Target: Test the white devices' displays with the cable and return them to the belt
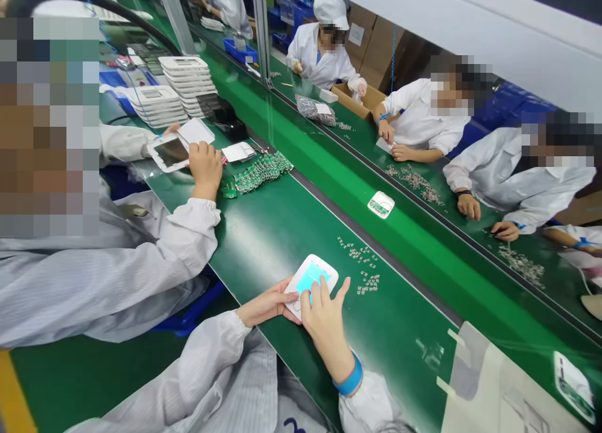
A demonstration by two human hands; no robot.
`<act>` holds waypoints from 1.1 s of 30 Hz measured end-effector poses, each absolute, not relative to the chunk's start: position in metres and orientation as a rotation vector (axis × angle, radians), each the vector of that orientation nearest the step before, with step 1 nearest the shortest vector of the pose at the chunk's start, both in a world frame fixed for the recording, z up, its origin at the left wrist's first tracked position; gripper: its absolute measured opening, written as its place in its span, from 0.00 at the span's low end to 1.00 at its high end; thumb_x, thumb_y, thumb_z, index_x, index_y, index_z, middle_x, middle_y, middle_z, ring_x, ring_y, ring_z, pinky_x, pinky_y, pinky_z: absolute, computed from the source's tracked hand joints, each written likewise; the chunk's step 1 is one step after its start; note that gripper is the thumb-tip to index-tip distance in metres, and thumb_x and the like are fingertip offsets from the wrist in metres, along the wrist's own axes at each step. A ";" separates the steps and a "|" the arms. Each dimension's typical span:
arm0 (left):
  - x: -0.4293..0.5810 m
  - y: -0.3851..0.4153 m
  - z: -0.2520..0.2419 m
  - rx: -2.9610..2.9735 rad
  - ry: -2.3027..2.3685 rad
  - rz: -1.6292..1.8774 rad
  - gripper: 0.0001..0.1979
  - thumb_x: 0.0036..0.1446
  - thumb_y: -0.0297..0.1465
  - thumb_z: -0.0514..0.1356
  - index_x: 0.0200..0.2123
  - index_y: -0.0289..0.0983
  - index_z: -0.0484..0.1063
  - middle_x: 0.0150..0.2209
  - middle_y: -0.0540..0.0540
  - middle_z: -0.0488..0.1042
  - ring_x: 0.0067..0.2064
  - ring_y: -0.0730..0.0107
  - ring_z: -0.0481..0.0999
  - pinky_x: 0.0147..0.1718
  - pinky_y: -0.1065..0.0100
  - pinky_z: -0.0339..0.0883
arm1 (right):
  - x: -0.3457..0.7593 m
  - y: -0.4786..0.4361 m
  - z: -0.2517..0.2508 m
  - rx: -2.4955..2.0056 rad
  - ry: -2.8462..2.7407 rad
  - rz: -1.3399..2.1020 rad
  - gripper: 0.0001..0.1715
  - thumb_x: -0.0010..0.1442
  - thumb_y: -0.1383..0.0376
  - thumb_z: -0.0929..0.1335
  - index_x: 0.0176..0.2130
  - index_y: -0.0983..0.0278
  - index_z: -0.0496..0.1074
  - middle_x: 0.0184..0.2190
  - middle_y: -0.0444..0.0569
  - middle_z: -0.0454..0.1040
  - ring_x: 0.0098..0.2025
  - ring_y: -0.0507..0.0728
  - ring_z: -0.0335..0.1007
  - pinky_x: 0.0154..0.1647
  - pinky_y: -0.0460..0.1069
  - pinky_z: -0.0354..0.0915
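My left hand (269,302) grips the lower left edge of a white plastic device cover (329,268), its thumb on top. A bright light-blue rectangle (308,276), a screen or film, fills the cover's upper part, and a ring shape shows below it. Over the cover lies my right hand (324,310), fingers spread, fingertips at the blue area; a blue band circles this wrist. Whether those fingertips press or only rest there I cannot tell. Small metal parts (368,283) lie loose on the green bench (263,232) beyond the cover.
On the left, a co-worker's hand (205,169) is at a white frame beside stacked covers (188,81) and green circuit boards (258,172). The green conveyor (338,176) carries a white housing (380,204). A taped sheet (489,383) lies at right; several co-workers sit opposite.
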State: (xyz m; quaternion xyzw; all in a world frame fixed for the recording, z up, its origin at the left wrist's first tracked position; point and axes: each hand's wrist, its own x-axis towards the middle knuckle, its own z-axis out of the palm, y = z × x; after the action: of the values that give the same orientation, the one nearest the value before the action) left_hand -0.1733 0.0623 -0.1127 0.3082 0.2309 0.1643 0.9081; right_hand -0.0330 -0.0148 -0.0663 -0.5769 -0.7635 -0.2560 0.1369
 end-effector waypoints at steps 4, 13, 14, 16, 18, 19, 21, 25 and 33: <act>-0.174 0.065 -0.116 0.616 0.468 0.346 0.30 0.56 0.30 0.65 0.60 0.37 0.60 0.48 0.37 0.73 0.40 0.58 0.79 0.36 0.58 0.78 | -0.035 -0.011 -0.067 -1.690 -2.198 -0.724 0.13 0.63 0.74 0.59 0.33 0.67 0.70 0.34 0.56 0.75 0.49 0.68 0.70 0.58 0.81 0.31; -0.176 0.065 -0.121 0.591 0.455 0.340 0.31 0.57 0.30 0.64 0.62 0.39 0.58 0.50 0.37 0.73 0.41 0.57 0.79 0.36 0.60 0.78 | -0.036 -0.009 -0.062 -1.712 -2.228 -0.668 0.14 0.63 0.74 0.58 0.33 0.67 0.70 0.34 0.57 0.75 0.49 0.69 0.71 0.58 0.81 0.30; -0.176 0.065 -0.120 0.590 0.456 0.340 0.31 0.57 0.30 0.64 0.62 0.39 0.58 0.50 0.37 0.73 0.41 0.57 0.79 0.36 0.60 0.78 | -0.037 -0.009 -0.061 -1.709 -2.229 -0.665 0.14 0.63 0.75 0.58 0.33 0.68 0.70 0.34 0.57 0.75 0.48 0.69 0.70 0.58 0.80 0.28; -0.176 0.065 -0.119 0.588 0.456 0.341 0.30 0.58 0.29 0.63 0.62 0.39 0.58 0.51 0.37 0.72 0.41 0.58 0.79 0.35 0.61 0.78 | -0.037 -0.008 -0.061 -1.702 -2.226 -0.663 0.15 0.63 0.75 0.57 0.32 0.67 0.70 0.33 0.57 0.75 0.48 0.69 0.70 0.59 0.79 0.26; -0.176 0.065 -0.118 0.589 0.456 0.337 0.31 0.57 0.29 0.64 0.62 0.39 0.58 0.51 0.37 0.72 0.40 0.58 0.79 0.34 0.62 0.78 | -0.038 -0.007 -0.062 -1.701 -2.217 -0.655 0.15 0.63 0.75 0.57 0.31 0.67 0.69 0.33 0.57 0.76 0.48 0.68 0.70 0.59 0.79 0.25; -0.176 0.065 -0.118 0.591 0.457 0.335 0.31 0.57 0.29 0.64 0.62 0.39 0.58 0.50 0.37 0.73 0.40 0.58 0.80 0.34 0.61 0.78 | -0.038 -0.007 -0.062 -1.706 -2.211 -0.645 0.15 0.63 0.75 0.57 0.30 0.67 0.69 0.34 0.57 0.76 0.49 0.68 0.70 0.59 0.79 0.25; -0.177 0.065 -0.118 0.597 0.460 0.330 0.31 0.57 0.29 0.64 0.62 0.38 0.58 0.49 0.36 0.73 0.39 0.57 0.80 0.34 0.60 0.78 | -0.038 -0.010 -0.063 -1.720 -2.196 -0.609 0.15 0.64 0.75 0.58 0.31 0.67 0.69 0.34 0.57 0.76 0.50 0.68 0.69 0.58 0.80 0.24; -0.178 0.065 -0.117 0.621 0.477 0.333 0.29 0.58 0.31 0.63 0.60 0.36 0.59 0.45 0.37 0.75 0.40 0.56 0.79 0.36 0.57 0.78 | -0.032 -0.027 -0.056 -1.773 -2.142 -0.447 0.15 0.65 0.74 0.57 0.34 0.66 0.69 0.40 0.58 0.75 0.55 0.66 0.65 0.60 0.78 0.24; -0.173 0.065 -0.103 0.722 0.575 0.284 0.24 0.58 0.33 0.63 0.56 0.36 0.62 0.45 0.36 0.75 0.42 0.53 0.78 0.37 0.56 0.77 | 0.004 -0.069 -0.059 -1.995 -1.842 0.414 0.17 0.69 0.66 0.58 0.33 0.64 0.70 0.26 0.45 0.72 0.33 0.56 0.72 0.52 0.61 0.64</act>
State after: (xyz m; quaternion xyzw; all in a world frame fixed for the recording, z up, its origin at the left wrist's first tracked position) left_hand -0.1727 0.0647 -0.1028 0.3469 0.2765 0.1366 0.8857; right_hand 0.0040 -0.0688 -0.0593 -0.7122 -0.6576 0.1477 0.1964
